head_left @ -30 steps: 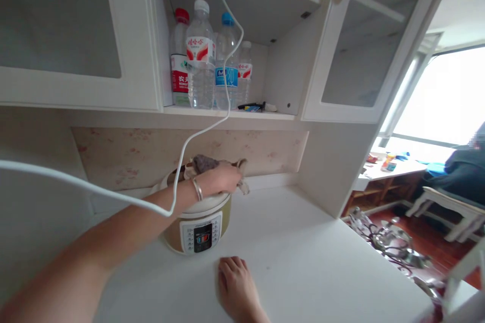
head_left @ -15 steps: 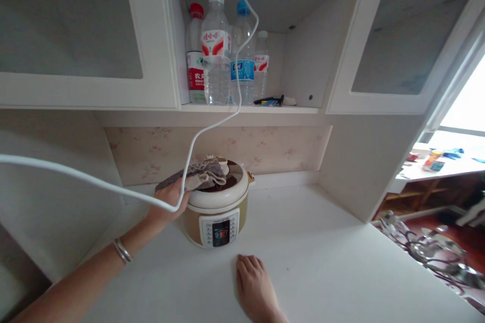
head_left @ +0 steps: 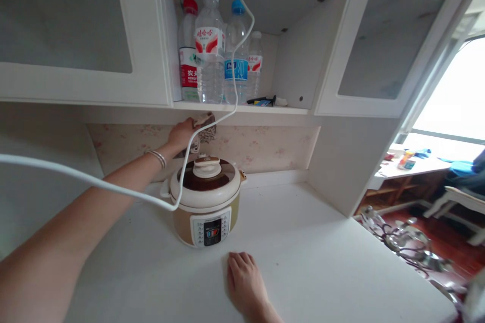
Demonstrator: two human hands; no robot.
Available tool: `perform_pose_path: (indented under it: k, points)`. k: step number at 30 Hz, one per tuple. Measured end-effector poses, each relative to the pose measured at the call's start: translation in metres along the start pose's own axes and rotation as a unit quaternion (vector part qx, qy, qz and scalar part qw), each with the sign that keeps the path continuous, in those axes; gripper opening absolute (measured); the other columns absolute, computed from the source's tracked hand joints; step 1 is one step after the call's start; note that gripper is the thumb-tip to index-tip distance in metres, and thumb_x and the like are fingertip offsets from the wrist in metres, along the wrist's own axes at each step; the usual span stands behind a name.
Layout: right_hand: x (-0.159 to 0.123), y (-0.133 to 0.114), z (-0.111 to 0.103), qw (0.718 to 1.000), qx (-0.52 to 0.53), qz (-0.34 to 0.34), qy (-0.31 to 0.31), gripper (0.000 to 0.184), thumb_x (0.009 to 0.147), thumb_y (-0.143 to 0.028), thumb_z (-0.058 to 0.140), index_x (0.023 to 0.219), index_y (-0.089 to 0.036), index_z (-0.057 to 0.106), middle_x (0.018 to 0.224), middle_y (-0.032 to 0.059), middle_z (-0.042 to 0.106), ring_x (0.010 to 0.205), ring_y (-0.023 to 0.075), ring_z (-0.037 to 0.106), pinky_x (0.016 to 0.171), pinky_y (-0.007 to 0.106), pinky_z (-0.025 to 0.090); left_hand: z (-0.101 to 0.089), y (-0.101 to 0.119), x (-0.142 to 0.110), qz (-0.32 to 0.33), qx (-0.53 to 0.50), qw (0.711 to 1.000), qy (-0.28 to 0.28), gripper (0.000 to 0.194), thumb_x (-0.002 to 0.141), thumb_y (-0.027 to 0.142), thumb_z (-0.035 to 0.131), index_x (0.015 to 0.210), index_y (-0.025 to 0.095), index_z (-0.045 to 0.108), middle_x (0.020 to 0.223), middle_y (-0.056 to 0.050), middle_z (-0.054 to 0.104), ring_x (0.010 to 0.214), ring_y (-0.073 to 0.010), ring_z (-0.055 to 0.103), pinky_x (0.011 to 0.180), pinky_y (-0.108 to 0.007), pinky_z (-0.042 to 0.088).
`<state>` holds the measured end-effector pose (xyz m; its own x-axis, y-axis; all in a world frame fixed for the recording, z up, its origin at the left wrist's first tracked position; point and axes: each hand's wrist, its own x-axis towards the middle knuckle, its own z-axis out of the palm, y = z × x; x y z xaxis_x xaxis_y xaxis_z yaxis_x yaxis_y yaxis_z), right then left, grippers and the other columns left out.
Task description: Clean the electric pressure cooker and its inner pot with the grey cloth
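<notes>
My left hand is closed on a grey-and-beige patterned cloth, just below the cabinet shelf, behind and above the pressure cooker. Whether the cloth touches the wall or the shelf's underside I cannot tell. The white-and-gold electric pressure cooker stands on the white counter with its brown-topped lid on. In front of it my right hand lies on the counter, fingers stretched forward and holding nothing. A white cable hangs across the view, before the cooker and the left forearm.
Several plastic bottles stand on the open cabinet shelf, with small dark items beside them. Frosted cabinet doors flank it. Right of the counter, a chandelier-like metal piece, a cluttered desk and a white chair show.
My left hand has lifted the cloth off the cooker's lid, up and back toward the shelf's underside. The right hand stays on the counter. The view has shifted slightly right.
</notes>
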<state>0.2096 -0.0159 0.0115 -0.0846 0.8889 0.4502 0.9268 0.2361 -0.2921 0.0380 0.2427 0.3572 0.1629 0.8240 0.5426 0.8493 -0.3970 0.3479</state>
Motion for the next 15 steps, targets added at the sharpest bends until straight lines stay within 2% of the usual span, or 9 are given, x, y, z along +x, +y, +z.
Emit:
perform_pose_path:
  k: [3,5,7,9,11,13,15]
  points:
    - [0.002,-0.001,-0.003,1.0,-0.005,-0.004,-0.003,0.016,0.086,-0.016,0.05,0.097,-0.023,0.058,0.105,0.0006,0.063,0.094,0.0177,0.053,0.088,0.032,0.038,0.019,0.039,-0.004,0.166,0.057,0.983,-0.048,0.037,0.089,0.039,0.042,0.113,0.016,0.058,0.102,-0.013,0.067,0.092,-0.0248,0.063,0.078,-0.034,0.044]
    - [0.002,-0.001,-0.004,1.0,-0.005,-0.004,-0.008,0.015,0.085,-0.015,0.05,0.095,-0.023,0.058,0.105,0.0008,0.063,0.094,0.0176,0.053,0.088,0.031,0.039,0.035,0.063,-0.023,0.267,0.079,0.95,-0.14,0.034,0.087,0.037,0.046,0.112,0.018,0.059,0.103,-0.011,0.068,0.089,-0.0226,0.064,0.075,-0.031,0.045]
    - [0.002,-0.001,-0.005,1.0,-0.005,-0.002,-0.008,0.015,0.085,-0.015,0.05,0.095,-0.022,0.059,0.105,0.0011,0.063,0.094,0.0176,0.053,0.089,0.032,0.039,0.051,0.081,-0.053,0.345,0.119,0.91,-0.198,0.033,0.084,0.039,0.052,0.109,0.02,0.061,0.099,-0.012,0.069,0.086,-0.0238,0.064,0.074,-0.032,0.045]
    - [0.001,0.0,-0.004,1.0,-0.004,0.001,-0.003,0.017,0.086,-0.014,0.05,0.098,-0.023,0.059,0.105,0.0014,0.063,0.095,0.0175,0.053,0.089,0.031,0.039,0.061,0.091,-0.09,0.404,0.154,0.882,-0.189,0.023,0.083,0.031,0.053,0.097,0.017,0.065,0.088,-0.013,0.07,0.083,-0.026,0.065,0.075,-0.035,0.045]
    - [0.0,0.001,-0.002,1.0,0.001,0.001,0.001,0.02,0.087,-0.014,0.049,0.101,-0.023,0.059,0.107,0.0021,0.063,0.096,0.0178,0.053,0.09,0.032,0.039,0.064,0.091,-0.125,0.452,0.154,0.865,-0.155,0.02,0.086,0.019,0.046,0.094,0.015,0.064,0.083,-0.013,0.069,0.081,-0.0242,0.065,0.079,-0.037,0.046]
    - [-0.001,0.002,0.0,1.0,0.008,-0.004,0.0,0.021,0.087,-0.014,0.048,0.103,-0.022,0.059,0.109,0.0029,0.063,0.097,0.0185,0.053,0.09,0.032,0.039,0.062,0.08,-0.155,0.485,0.149,0.855,-0.106,0.022,0.086,0.013,0.042,0.095,0.014,0.062,0.088,-0.012,0.069,0.089,-0.0234,0.064,0.089,-0.038,0.043]
    - [-0.002,0.004,0.002,1.0,0.009,-0.009,-0.003,0.021,0.087,-0.014,0.047,0.103,-0.022,0.059,0.111,0.0031,0.062,0.098,0.0193,0.053,0.091,0.033,0.038,0.056,0.056,-0.175,0.482,0.137,0.864,-0.05,0.025,0.086,0.012,0.041,0.102,0.014,0.061,0.102,-0.013,0.067,0.103,-0.0238,0.06,0.099,-0.04,0.039]
